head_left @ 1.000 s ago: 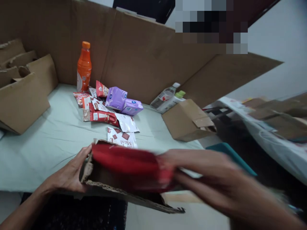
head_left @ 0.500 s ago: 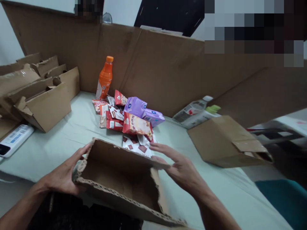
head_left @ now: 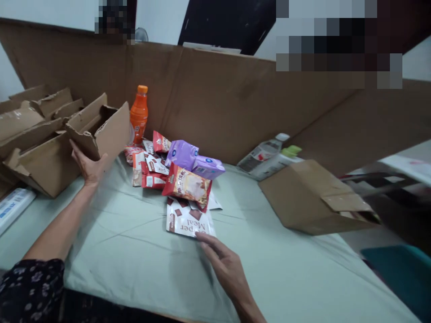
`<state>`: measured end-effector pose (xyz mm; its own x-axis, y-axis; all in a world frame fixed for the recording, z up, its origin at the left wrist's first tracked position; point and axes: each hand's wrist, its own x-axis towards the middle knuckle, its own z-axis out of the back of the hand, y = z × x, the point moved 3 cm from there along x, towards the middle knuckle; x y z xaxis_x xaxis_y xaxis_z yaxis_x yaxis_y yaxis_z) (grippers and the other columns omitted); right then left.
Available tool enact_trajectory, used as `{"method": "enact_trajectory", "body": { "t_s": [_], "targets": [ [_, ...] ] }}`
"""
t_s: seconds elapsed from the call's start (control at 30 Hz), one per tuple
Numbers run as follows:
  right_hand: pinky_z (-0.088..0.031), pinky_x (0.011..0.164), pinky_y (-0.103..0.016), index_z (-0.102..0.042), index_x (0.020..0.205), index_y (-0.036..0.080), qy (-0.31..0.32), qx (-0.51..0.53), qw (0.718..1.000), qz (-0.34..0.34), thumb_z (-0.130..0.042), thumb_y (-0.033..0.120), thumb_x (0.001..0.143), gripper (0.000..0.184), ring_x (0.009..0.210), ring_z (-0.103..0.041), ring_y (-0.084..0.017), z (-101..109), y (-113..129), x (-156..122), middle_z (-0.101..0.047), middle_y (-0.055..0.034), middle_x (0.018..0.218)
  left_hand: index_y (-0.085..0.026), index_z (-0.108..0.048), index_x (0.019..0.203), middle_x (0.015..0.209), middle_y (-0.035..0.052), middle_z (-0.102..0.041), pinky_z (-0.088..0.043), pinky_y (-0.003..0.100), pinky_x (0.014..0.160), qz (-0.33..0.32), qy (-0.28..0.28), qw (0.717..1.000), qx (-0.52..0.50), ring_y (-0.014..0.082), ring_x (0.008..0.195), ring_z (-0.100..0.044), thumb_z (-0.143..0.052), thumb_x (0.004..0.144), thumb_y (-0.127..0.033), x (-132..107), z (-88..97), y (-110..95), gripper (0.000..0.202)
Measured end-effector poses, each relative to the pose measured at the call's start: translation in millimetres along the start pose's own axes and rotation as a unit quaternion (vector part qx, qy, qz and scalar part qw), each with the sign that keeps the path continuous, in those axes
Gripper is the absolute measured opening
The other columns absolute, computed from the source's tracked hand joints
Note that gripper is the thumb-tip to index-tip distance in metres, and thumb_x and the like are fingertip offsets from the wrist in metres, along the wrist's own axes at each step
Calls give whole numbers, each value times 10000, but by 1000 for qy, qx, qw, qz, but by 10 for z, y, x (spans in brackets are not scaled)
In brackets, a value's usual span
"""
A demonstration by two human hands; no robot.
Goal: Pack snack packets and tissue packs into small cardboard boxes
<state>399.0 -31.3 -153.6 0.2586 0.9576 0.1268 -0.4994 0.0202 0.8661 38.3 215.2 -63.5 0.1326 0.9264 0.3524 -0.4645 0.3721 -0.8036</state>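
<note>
At the left, my left hand [head_left: 88,167] grips the lower end of a small open-topped cardboard box [head_left: 112,132], which is beside other cardboard boxes. My right hand [head_left: 224,262] is open, its fingers stretched out at the near edge of a white packet [head_left: 188,220] marked "Super Meal"; whether the fingertips touch it I cannot tell. On that packet lies a red and cream snack bag [head_left: 188,185]. Behind are two purple packs [head_left: 182,154], a smaller red snack bag [head_left: 160,142] and several other packets. An orange drink bottle [head_left: 139,114] stands upright at the back, partly hidden by the held box.
Several cardboard boxes [head_left: 47,161] crowd the left side, with a white device [head_left: 15,206] in front. To the right lie a clear plastic bottle [head_left: 261,154], a green-capped container [head_left: 286,158] and a tilted cardboard box [head_left: 299,197]. Tall cardboard walls [head_left: 218,103] border the green-covered table [head_left: 141,264].
The small box has moved from in front of me to the far left in my left hand. My right hand has let go of it and come nearer, by the white packet.
</note>
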Motion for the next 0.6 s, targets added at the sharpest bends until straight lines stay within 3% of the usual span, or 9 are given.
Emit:
{"method": "enact_trajectory", "body": {
  "t_s": [0.1,0.2,0.23,0.27,0.3,0.37,0.43,0.53,0.6],
  "targets": [
    [-643,929,-494,-815,1045,236,-14,-18,1000,20,-620,543,940,378,1096,-766,-329,42,-17,-112,-811,-128,1141,16,-302,1570,1693,149,-260,-147,629,1173,21,-103,994,24,416,1526,309,-340,1029,-639,281,-94,185,850],
    [-647,929,-465,-803,1061,252,-34,-52,997,44,-586,438,979,298,1107,-762,-298,167,10,-181,-810,-113,1150,16,-328,1539,1619,230,-349,-316,639,897,8,-108,994,19,492,1556,160,-362,1001,-725,488,-186,233,916],
    [-636,958,-474,-798,1066,254,-44,-71,995,54,-583,409,981,279,1123,-756,-292,242,22,-169,-806,-110,1165,-54,-342,1564,1619,233,-368,-369,622,850,5,-113,994,16,494,1572,129,-375,966,-775,547,-206,227,937],
    [-617,995,-489,-792,1073,256,-59,-93,992,63,-582,386,980,264,1142,-747,-288,346,29,-131,-800,-108,1187,-1,-173,1572,1624,296,-286,-279,644,793,-8,-121,993,11,498,1532,207,-423,973,-756,596,-219,214,996],
    [-592,1033,-508,-784,1083,256,-78,-118,987,71,-581,368,978,254,1164,-737,-286,485,26,-66,-792,-109,1211,-134,-123,1657,1689,235,-257,-325,770,985,4,-161,987,14,486,1527,310,-542,830,-855,624,-208,220,1174],
    [-549,1072,-550,-761,1108,246,-142,-174,971,82,-574,360,977,256,1209,-710,-295,884,-9,136,-772,-127,1250,-269,-79,1680,1762,98,-167,-146,761,1230,14,-224,974,28,514,1544,268,-706,691,-843,611,-184,257,1304],
    [-523,1067,-585,-734,1107,233,-230,-234,940,88,-574,386,965,264,1242,-681,-324,1411,-71,407,-752,-159,1267,-278,-107,1680,1775,50,-140,-71,696,1301,17,-255,964,73,575,1564,102,-741,681,-788,499,-166,330,1288],
    [-489,1058,-575,-682,953,264,-333,-321,884,67,-678,447,845,212,1272,-640,-370,2210,-184,928,-731,-180,1268,-274,-230,1656,1703,100,-317,-186,695,1287,2,-227,967,115,551,1554,-195,-770,750,-675,258,-200,458,1129],
    [-494,970,-583,-552,753,300,-365,-314,875,50,-763,487,754,281,1257,-627,-423,2609,-253,1312,-734,-232,1156,-257,-402,1578,1516,138,-535,-347,707,1218,4,-179,975,129,480,1449,-432,-772,820,-592,180,-258,539,908]
  ]
}}
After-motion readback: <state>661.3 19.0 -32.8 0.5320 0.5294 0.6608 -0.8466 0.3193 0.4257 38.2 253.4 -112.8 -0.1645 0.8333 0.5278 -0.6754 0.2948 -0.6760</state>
